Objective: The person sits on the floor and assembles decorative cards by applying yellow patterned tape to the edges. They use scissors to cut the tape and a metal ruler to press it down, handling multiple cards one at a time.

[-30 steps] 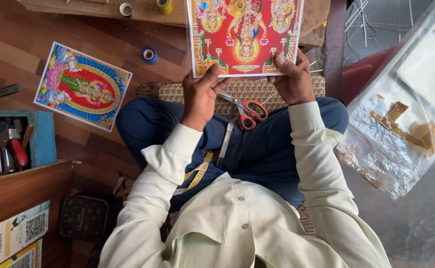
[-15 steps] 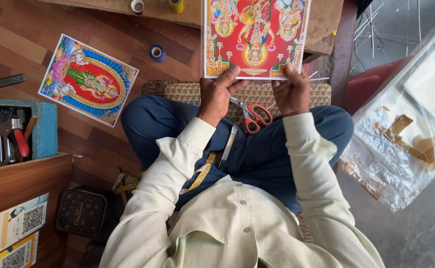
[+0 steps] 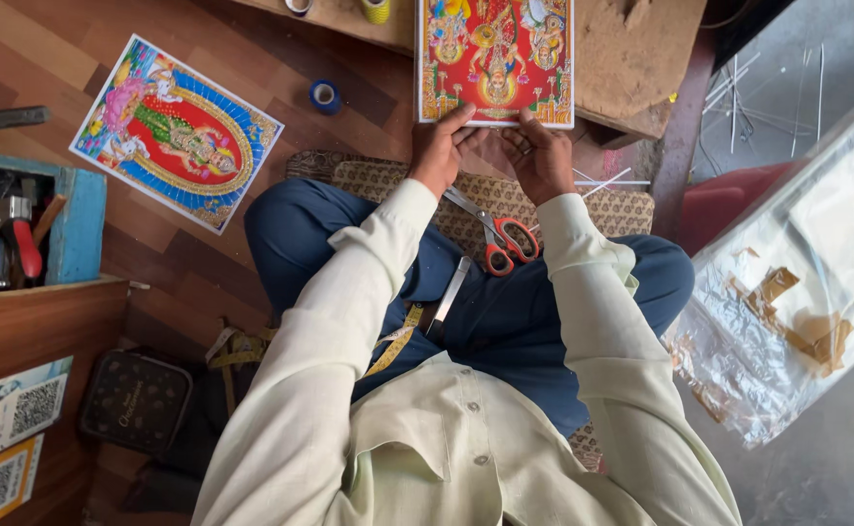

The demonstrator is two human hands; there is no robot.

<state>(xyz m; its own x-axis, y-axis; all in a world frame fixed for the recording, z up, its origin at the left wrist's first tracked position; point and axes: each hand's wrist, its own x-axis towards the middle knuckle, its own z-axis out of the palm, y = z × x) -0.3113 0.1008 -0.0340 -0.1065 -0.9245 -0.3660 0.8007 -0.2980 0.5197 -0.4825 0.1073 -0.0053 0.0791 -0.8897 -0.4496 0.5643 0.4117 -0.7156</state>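
I sit cross-legged and hold a red, gold-bordered picture print (image 3: 497, 58) by its near edge over a low wooden board (image 3: 631, 68). My left hand (image 3: 439, 146) grips the print's lower left corner. My right hand (image 3: 541, 156) grips its lower right part, fingers on the bottom edge. Red-handled scissors (image 3: 500, 239) lie on the patterned cushion (image 3: 583, 205) in my lap, just below both hands. A yellow measuring tape (image 3: 398, 341) hangs across my blue trousers.
A second print with a blue oval border (image 3: 176, 131) lies on the wooden floor at the left. A blue tape roll (image 3: 325, 95) sits near it. A blue toolbox with tools (image 3: 18, 234) stands at far left. Crumpled clear plastic sheeting (image 3: 797, 282) lies at the right.
Both hands have moved closer together along the print's bottom edge, and the print sits farther up and away over the board. The view has shifted closer.
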